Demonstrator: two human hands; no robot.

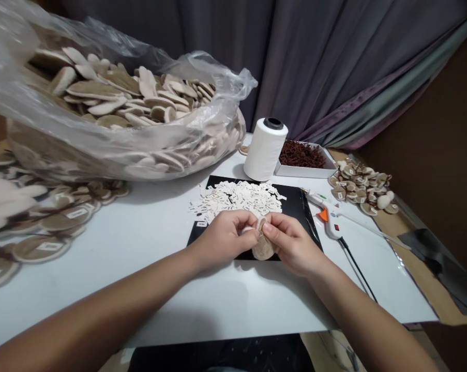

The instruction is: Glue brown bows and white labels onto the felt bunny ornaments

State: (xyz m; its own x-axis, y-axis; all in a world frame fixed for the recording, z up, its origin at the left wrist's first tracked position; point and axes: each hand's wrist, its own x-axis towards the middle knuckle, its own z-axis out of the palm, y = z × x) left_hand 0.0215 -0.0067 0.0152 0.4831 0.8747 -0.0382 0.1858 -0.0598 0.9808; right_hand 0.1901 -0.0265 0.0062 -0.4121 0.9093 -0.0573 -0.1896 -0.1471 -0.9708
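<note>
Fabric disc (263, 249) partly hidden between both hands (223, 236) (293, 244).

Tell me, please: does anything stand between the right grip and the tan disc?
Nothing visible does: the right hand touches the tan disc directly, and the left hand holds its other side.

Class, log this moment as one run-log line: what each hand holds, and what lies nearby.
left hand: pinching beige padded disc | right hand: pinching same disc | nearby: paper label slips on black mat; glue gun
</note>
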